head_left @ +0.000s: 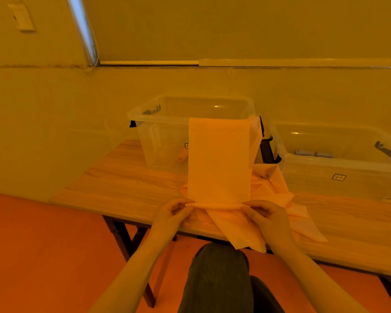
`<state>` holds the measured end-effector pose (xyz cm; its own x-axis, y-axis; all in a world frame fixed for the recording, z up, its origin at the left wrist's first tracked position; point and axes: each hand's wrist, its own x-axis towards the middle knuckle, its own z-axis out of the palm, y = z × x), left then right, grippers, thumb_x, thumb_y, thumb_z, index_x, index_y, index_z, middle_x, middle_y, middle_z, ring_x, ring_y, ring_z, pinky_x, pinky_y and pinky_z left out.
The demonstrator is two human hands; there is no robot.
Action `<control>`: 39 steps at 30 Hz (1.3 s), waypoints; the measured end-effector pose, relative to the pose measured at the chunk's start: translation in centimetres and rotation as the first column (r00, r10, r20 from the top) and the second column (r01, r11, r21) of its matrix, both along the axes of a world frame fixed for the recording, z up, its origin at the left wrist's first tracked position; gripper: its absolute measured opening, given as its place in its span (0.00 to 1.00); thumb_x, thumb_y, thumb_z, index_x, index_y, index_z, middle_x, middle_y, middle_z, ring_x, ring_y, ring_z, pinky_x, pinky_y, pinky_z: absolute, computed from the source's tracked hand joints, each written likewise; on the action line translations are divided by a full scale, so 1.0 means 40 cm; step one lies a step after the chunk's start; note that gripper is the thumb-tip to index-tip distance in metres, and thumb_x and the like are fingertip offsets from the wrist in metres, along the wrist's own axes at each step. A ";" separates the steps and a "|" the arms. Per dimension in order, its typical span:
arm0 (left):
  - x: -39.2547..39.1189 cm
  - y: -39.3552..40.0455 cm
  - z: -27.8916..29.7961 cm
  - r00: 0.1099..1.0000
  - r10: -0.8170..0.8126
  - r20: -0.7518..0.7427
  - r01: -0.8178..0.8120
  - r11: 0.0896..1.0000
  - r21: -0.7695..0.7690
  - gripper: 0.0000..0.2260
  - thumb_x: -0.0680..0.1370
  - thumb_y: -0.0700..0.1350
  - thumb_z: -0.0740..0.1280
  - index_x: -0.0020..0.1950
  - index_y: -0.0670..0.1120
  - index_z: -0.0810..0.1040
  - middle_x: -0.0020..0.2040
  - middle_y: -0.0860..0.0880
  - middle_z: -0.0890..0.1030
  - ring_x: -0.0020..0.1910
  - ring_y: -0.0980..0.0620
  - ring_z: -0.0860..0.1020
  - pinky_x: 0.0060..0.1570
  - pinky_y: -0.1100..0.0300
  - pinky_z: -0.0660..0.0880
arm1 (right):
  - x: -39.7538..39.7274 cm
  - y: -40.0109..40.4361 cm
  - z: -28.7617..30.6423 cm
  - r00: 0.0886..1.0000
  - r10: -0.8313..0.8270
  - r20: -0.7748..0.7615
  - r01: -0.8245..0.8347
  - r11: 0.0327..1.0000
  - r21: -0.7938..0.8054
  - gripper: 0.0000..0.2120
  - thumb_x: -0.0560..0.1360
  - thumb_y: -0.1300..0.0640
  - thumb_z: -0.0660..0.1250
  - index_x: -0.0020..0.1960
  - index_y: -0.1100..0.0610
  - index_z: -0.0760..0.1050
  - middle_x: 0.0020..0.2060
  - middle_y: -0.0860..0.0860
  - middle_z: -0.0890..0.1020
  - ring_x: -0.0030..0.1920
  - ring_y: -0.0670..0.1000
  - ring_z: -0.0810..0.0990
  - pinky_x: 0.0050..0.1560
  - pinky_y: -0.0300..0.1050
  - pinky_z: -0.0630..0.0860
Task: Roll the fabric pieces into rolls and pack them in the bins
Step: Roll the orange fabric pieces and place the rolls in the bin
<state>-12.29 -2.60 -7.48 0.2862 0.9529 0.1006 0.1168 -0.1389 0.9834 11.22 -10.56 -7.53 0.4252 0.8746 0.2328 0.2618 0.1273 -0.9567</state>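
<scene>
A long pale fabric strip [219, 159] runs from the rim of the left clear bin [163, 136] down to the table's near edge. Its near end is turned into a thin roll between my hands. My left hand [174, 211] pinches the roll's left end, and my right hand [264, 213] pinches its right end. More loose fabric pieces [280, 197] lie under and right of the strip, some hanging over the table edge. One finished roll [182, 155] lies inside the left bin. The right clear bin [339, 163] holds two grey rolls [314, 154].
The wooden folding table [122, 177] stands against a wall, with both bins at its back. Black latches stick out between the bins. My knee [219, 274] is under the table's near edge. Orange floor lies to the left.
</scene>
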 end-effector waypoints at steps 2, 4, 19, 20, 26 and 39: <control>-0.002 0.005 -0.006 1.000 0.008 -0.022 -0.008 1.000 -0.011 0.06 0.76 0.48 0.68 0.51 0.52 0.82 0.45 0.49 0.84 0.47 0.52 0.82 0.47 0.54 0.79 | -0.001 0.000 0.002 1.000 -0.003 0.002 0.003 1.000 0.009 0.04 0.72 0.61 0.71 0.46 0.58 0.82 0.42 0.47 0.84 0.40 0.40 0.81 0.40 0.30 0.75; -0.003 0.008 -0.011 0.999 0.019 -0.047 -0.020 1.000 -0.022 0.07 0.75 0.51 0.69 0.51 0.54 0.82 0.47 0.51 0.83 0.49 0.52 0.81 0.49 0.52 0.79 | 0.000 -0.001 0.001 1.000 -0.006 -0.001 0.006 1.000 0.015 0.04 0.72 0.61 0.71 0.46 0.58 0.82 0.42 0.47 0.84 0.41 0.40 0.80 0.41 0.30 0.75; 0.000 0.005 -0.004 0.998 0.009 -0.060 -0.005 0.998 0.059 0.04 0.78 0.42 0.65 0.50 0.47 0.78 0.39 0.43 0.79 0.34 0.51 0.81 0.34 0.62 0.76 | 0.001 -0.002 -0.001 1.000 0.030 -0.009 -0.031 0.999 -0.021 0.12 0.70 0.67 0.72 0.45 0.51 0.81 0.45 0.45 0.82 0.43 0.40 0.80 0.43 0.31 0.77; 0.000 0.006 -0.005 0.998 0.008 -0.062 -0.005 0.998 0.055 0.04 0.78 0.42 0.65 0.50 0.47 0.79 0.40 0.44 0.80 0.35 0.50 0.81 0.35 0.62 0.77 | 0.002 -0.002 0.000 0.999 0.033 -0.008 -0.033 0.999 -0.029 0.13 0.69 0.69 0.72 0.45 0.52 0.81 0.45 0.45 0.82 0.43 0.40 0.80 0.42 0.31 0.77; 0.002 -0.002 0.003 1.000 -0.015 -0.026 0.015 1.000 0.006 0.07 0.75 0.40 0.69 0.53 0.47 0.80 0.43 0.47 0.83 0.39 0.54 0.82 0.36 0.65 0.77 | 0.004 -0.004 0.003 0.999 0.013 0.039 -0.012 1.000 -0.025 0.07 0.70 0.62 0.73 0.45 0.51 0.82 0.44 0.43 0.83 0.44 0.38 0.80 0.42 0.32 0.76; 0.010 0.033 0.033 0.991 -0.043 -0.125 0.044 0.999 0.006 0.05 0.74 0.44 0.71 0.48 0.52 0.81 0.44 0.55 0.83 0.44 0.60 0.80 0.41 0.67 0.76 | 0.004 -0.004 0.005 0.998 -0.026 -0.054 0.027 0.999 0.029 0.03 0.71 0.62 0.71 0.45 0.57 0.82 0.40 0.47 0.84 0.39 0.40 0.81 0.39 0.30 0.75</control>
